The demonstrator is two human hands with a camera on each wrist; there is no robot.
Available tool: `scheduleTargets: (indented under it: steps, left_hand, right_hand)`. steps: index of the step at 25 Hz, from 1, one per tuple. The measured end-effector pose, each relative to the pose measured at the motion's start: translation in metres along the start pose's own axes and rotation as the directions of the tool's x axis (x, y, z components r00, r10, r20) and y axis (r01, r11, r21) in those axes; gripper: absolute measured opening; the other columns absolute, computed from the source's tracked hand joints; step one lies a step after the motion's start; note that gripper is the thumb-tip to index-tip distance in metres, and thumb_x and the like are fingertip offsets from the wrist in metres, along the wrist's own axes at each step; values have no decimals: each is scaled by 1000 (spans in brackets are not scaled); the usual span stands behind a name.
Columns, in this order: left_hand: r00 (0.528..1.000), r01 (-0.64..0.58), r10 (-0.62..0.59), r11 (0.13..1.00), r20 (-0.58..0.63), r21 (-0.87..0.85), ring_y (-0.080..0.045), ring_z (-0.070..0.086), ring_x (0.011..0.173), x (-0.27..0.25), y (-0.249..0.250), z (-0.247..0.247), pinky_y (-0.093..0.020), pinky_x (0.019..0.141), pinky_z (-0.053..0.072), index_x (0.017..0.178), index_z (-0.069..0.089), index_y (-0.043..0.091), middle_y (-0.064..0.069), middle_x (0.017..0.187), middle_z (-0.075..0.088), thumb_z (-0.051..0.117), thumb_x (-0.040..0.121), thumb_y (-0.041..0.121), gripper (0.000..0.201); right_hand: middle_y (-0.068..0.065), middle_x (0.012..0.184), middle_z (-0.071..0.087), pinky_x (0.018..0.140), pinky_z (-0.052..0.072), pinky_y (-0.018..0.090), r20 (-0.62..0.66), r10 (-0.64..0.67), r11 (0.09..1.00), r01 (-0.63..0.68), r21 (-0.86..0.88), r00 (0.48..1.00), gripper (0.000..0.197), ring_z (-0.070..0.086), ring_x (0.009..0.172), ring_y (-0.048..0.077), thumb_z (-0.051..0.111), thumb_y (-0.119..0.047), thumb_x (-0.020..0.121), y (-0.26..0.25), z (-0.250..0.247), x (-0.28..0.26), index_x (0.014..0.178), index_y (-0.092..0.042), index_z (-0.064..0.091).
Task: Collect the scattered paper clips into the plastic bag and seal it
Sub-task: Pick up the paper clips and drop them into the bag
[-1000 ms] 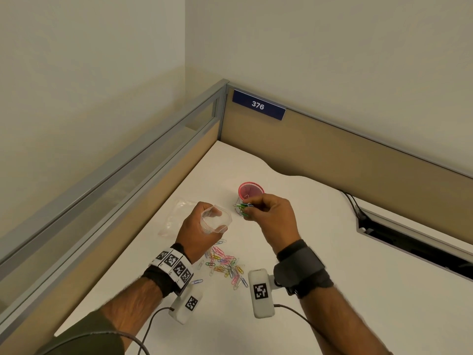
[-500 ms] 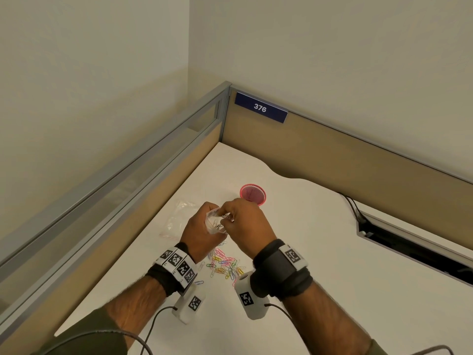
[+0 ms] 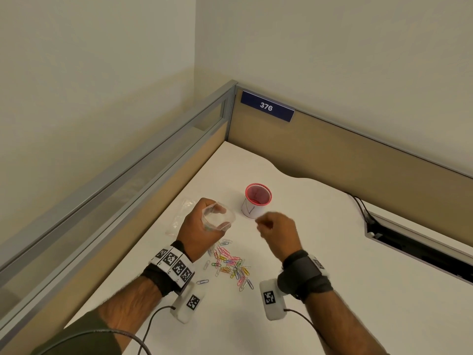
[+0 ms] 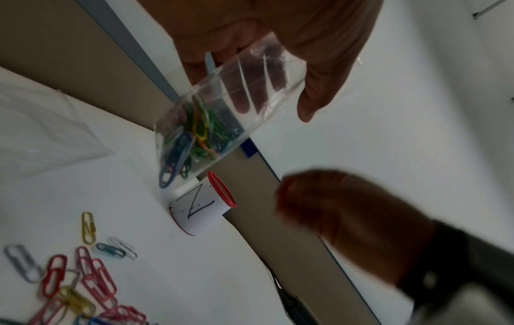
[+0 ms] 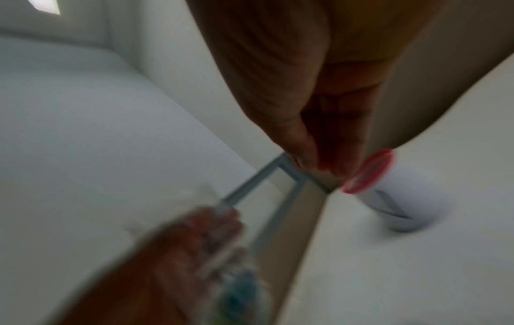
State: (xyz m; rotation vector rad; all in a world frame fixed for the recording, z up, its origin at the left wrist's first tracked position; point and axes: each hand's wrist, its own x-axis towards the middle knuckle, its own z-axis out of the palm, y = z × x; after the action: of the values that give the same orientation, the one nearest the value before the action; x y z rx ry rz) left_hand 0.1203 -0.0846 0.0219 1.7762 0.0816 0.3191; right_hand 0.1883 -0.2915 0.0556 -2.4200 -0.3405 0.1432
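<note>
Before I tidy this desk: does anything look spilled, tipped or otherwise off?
Yes: coloured paper clips lie scattered loose on the white desk between the two wrists. The left hand holds a clear plastic bag, its mouth open, with some clips already in it. The red-rimmed cup stands upright. Nothing looks damaged.

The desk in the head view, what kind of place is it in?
Probably an office cubicle: a white desk in a corner of low partition panels, a blue number plate reading 376, and a red mesh cup.
</note>
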Motion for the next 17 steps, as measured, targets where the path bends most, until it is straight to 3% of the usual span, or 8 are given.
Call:
scheduleTargets:
  steps: [2, 5, 7, 11, 17]
  left_hand:
    - [1000, 5, -5, 1000, -14, -2, -10, 62, 113, -1, -2, -10, -22, 99, 45, 104, 57, 21, 5, 110, 68, 82, 77, 15, 37]
    - [999, 14, -15, 1000, -45, -16, -13, 63, 115, 0, -11, -26, -29, 101, 46, 102, 58, 24, 6, 110, 69, 81, 74, 25, 37]
    - [997, 27, -28, 1000, -65, -17, -13, 63, 114, -1, -17, -33, -31, 101, 47, 102, 58, 25, 7, 109, 69, 80, 71, 31, 39]
    - [998, 39, -40, 999, -53, -19, -16, 62, 115, 1, -21, -31, -33, 101, 49, 104, 59, 25, 7, 110, 69, 80, 69, 34, 42]
    - [998, 33, -35, 999, -57, -24, -15, 62, 115, 3, -21, -29, -33, 101, 49, 103, 58, 30, 10, 110, 68, 80, 71, 29, 39]
  right_hand:
    - [7, 112, 66, 88, 50, 29, 204, 158, 963, -105, -249, 966, 22, 62, 96, 20, 68, -18, 83, 40, 26, -12, 105, -15, 68]
    - [7, 123, 52, 95, 42, 28, 357, 289, 904, -130, -407, 888, 44, 53, 113, 23, 70, -29, 83, 73, 57, -47, 122, -14, 56]
    - [8, 122, 50, 94, 44, 30, 348, 320, 893, -158, -421, 881, 43, 54, 112, 26, 67, -31, 85, 74, 73, -61, 121, -12, 54]
    - [12, 115, 57, 86, 49, 30, 283, 280, 919, -171, -356, 917, 24, 61, 101, 27, 57, -24, 91, 52, 101, -50, 109, -9, 61]
    - [8, 122, 56, 97, 46, 32, 207, 181, 949, -115, -295, 962, 28, 56, 112, 25, 53, -14, 93, 42, 89, -12, 120, -13, 59]
